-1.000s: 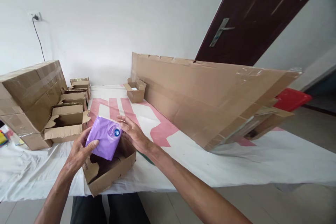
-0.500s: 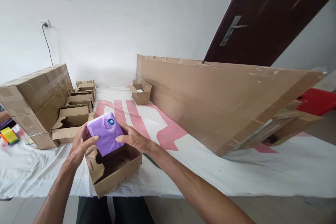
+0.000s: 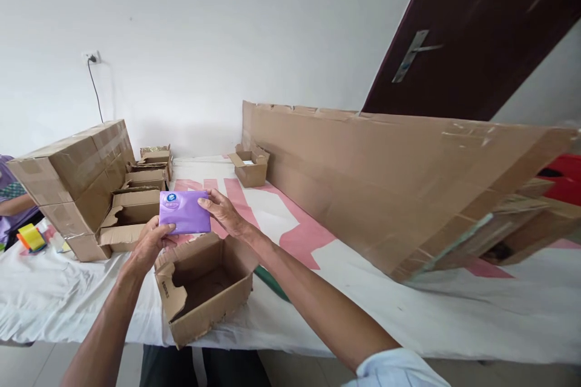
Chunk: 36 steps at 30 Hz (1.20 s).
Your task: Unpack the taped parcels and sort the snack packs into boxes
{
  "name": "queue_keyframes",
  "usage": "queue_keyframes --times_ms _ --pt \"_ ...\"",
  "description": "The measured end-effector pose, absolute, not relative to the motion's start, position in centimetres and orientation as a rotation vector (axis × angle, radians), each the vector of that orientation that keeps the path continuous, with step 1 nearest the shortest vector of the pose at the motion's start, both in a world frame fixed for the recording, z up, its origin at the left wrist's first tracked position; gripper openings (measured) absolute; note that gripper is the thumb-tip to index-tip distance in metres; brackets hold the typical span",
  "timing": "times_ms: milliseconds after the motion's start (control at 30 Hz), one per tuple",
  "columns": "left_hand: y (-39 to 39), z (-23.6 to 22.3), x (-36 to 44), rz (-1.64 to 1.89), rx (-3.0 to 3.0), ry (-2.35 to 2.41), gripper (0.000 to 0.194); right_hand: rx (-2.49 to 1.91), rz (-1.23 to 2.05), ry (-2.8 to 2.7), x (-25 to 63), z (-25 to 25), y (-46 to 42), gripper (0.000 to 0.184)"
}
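Note:
Between both hands I hold a purple tissue pack (image 3: 185, 217) with a round blue logo at its upper left corner. My left hand (image 3: 152, 242) grips its lower left side, thumb on the front. At the right end, my right hand (image 3: 222, 210) pinches the pack with the thumb on top. The pack is raised above the far edge of an open cardboard box (image 3: 211, 320), whose visible inside holds nothing I can see. One flap of that box, on the left, has a cut-out curve and some small print.
Several open boxes (image 3: 136, 211) stand in a row at the left, against stacked taped cartons (image 3: 68, 175). A small box (image 3: 251, 175) sits at the back beside a long cardboard panel (image 3: 345, 175). A tape roll (image 3: 31, 237) and another person's arm (image 3: 17, 204) are at far left.
The tissue pack has been turned from a slant to nearly level and moved away from over the box. My right hand has closed on its right end. The view has shifted left.

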<state>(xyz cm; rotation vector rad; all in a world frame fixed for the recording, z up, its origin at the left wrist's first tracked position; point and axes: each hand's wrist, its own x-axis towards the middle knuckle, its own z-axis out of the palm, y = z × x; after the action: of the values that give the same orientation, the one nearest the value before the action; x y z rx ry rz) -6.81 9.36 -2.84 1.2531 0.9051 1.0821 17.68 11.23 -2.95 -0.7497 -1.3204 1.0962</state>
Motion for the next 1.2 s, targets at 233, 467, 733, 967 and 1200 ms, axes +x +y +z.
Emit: queue_keyframes --times_ms 233,467,733,967,1200 --pt "8.9 -5.8 -6.8 1.233 1.146 1.004 0.062 -1.020 1.350 -1.546 20.7 -8.4 10.8 0.071" --pt "9.5 -5.9 -7.5 1.218 1.114 0.970 0.061 -1.184 1.247 -1.587 21.1 -11.9 7.5 0.067" --pt "10.4 -4.1 -5.4 1.229 1.160 0.777 0.059 -0.758 1.107 -1.482 18.5 -5.7 9.6 0.078" --pt "14.7 -3.2 -6.1 1.129 1.364 0.780 0.063 -0.739 1.131 -1.454 18.3 -4.6 13.9 0.066" --pt "17.7 -7.1 -7.7 0.838 1.340 0.892 0.054 -0.829 1.335 -1.358 18.9 -10.0 16.9 0.064"
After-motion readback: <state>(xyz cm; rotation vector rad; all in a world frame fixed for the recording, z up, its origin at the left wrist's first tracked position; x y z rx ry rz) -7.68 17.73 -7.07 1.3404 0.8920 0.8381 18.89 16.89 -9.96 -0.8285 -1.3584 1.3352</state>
